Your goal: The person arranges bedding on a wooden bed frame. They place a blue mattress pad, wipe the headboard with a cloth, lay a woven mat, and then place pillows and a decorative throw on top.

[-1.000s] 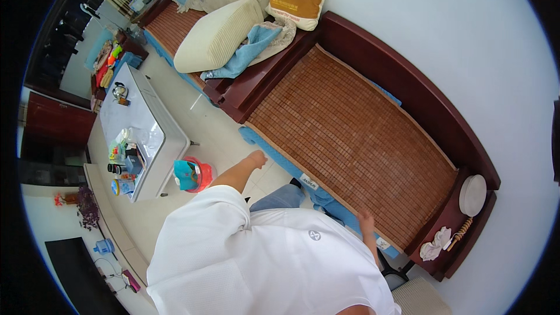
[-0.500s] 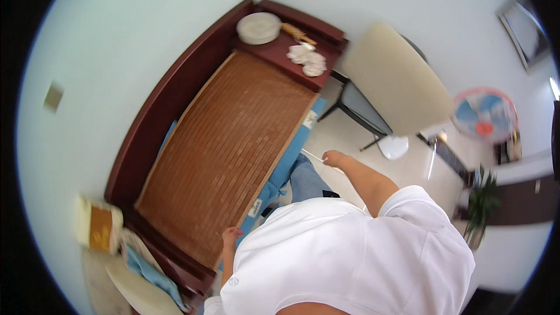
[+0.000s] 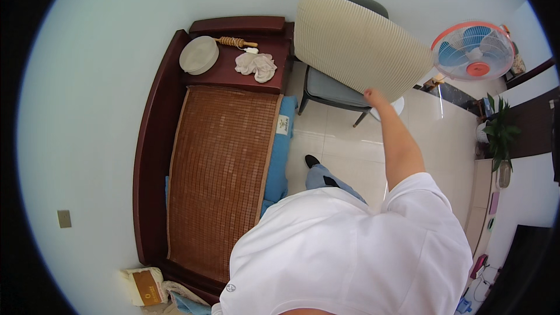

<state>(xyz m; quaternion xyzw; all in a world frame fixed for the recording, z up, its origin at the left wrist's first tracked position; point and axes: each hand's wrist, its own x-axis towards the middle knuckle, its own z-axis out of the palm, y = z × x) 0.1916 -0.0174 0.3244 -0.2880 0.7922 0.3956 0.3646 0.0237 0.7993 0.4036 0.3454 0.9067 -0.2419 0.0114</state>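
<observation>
My right hand (image 3: 374, 98) reaches far forward, its fingers curled in. It overlaps the lower edge of a large beige ribbed panel (image 3: 356, 38); whether they touch, and what the fingers hold, I cannot make out. The panel leans across a dark-framed chair with a grey seat (image 3: 333, 86). My left hand is out of the picture, below or behind my white shirt. To the left stands a dark red wooden bench (image 3: 153, 157) with a brown tile mat (image 3: 221, 163) over a blue cushion (image 3: 277, 166).
On the bench end lie a round pale container (image 3: 199, 55), a wooden roller massager (image 3: 232, 41) and a crumpled whitish cloth (image 3: 255, 67). An orange-rimmed fan (image 3: 475, 49) and a potted plant (image 3: 501, 128) stand at right. A white-and-brown package (image 3: 146, 287) sits at lower left.
My view has turned and moved toward the chair. My right hand has gone forward to the panel's lower edge. My left hand, earlier beside the mat, has left the picture.
</observation>
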